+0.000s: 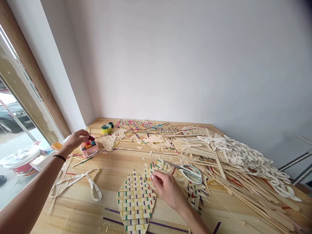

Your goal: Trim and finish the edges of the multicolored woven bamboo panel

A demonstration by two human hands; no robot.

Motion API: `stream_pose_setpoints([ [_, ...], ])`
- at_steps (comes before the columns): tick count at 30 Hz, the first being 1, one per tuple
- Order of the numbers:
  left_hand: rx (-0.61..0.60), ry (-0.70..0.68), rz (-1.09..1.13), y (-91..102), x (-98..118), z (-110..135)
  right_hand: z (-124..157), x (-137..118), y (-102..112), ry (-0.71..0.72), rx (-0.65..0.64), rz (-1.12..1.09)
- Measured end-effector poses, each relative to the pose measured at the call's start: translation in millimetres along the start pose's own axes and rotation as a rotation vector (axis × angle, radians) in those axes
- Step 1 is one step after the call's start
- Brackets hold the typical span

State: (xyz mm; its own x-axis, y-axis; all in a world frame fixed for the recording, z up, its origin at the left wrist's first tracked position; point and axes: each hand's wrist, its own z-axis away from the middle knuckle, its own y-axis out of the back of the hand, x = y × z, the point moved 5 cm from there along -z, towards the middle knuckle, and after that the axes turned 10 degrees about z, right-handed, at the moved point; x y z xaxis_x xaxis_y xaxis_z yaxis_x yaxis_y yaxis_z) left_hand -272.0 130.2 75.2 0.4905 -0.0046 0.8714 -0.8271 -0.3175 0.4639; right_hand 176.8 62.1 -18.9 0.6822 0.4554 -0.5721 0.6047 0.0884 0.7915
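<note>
My left hand point(78, 137) reaches out over a small pink basket point(90, 152) at the table's left side. Its fingers are closed on a dark red thread spool point(91, 138). Inside the basket lie other colourful spools, partly covered by the hand. My right hand point(167, 188) is closed in a pinch near the middle of the table; whatever its fingertips hold is too small to make out. Just left of it a woven bamboo piece point(136, 201), pointed at the top and checked in green, yellow and purple, lies flat. White-handled scissors point(190, 172) rest right of that hand.
Long bamboo strips point(253, 201) and a heap of white cloth tape point(239, 154) cover the right side. Yellow tape point(106, 129) stands at the back left. A loose white strap point(94, 185) lies at left. Offcuts point(151, 141) litter the back. A wall point(156, 65) rises behind.
</note>
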Motion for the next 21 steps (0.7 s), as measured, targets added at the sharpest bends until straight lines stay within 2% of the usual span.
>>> stream_pose_setpoints([
  [4,-0.04,-0.029,0.28,-0.6,27,15,0,0,-1,0.008,0.002,-0.016],
  [7,-0.096,-0.028,0.452,-20.2,44,32,1,-3,1,0.021,0.025,-0.036],
  [10,-0.163,-0.009,0.57,-61.9,52,61,4,-10,5,0.042,0.07,-0.12],
  [15,-0.345,0.047,0.691,-158.8,55,125,10,-21,3,0.065,0.103,-0.329],
  [17,-0.42,0.083,0.722,-190.9,56,145,10,-23,-1,0.071,0.096,-0.383],
  [19,-0.487,0.118,0.743,-213.8,56,158,10,-25,-4,0.074,0.103,-0.417],
  [21,-0.529,0.145,0.763,-227.4,55,165,9,-26,-2,0.066,0.124,-0.419],
])
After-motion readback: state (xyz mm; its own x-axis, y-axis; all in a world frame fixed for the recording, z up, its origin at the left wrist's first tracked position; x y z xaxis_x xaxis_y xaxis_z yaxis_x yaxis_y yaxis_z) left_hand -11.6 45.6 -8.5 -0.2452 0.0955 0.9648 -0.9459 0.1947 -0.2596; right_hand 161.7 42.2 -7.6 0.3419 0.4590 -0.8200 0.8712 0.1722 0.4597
